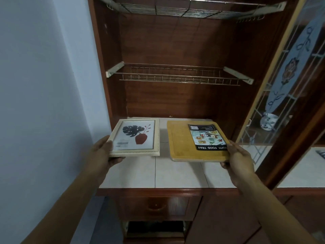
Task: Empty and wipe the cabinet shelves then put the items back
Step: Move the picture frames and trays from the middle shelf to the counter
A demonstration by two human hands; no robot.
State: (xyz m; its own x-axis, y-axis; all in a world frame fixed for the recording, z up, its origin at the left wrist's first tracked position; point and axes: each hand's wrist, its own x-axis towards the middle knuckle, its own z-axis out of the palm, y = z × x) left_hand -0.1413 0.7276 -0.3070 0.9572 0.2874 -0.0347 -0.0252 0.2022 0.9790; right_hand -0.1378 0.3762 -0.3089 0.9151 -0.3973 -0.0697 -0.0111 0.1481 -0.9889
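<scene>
The picture frame (136, 137) is held at its near left corner by the left hand (105, 152), thumb on the face and fingers curled beneath, mostly hidden. A dark leaf and a red vase are shown in the print; the small label is too blurred to read.

Just to the right, apart from the frame, the yellow food tray (182, 141) is gripped at its near right corner by the right hand (237, 159). "FOOD TRAY" is printed upside down on its label; the word beside it is illegible.

Both items are positioned over the tiled counter (175, 173); contact at their far edges cannot be determined.

Above, a lower wire rack (175, 76) is mounted, and an upper wire rack (184, 9) is cut off by the frame edge. At the right, a glass door (290, 67) partly obscures a patterned ceramic piece (269, 121).
</scene>
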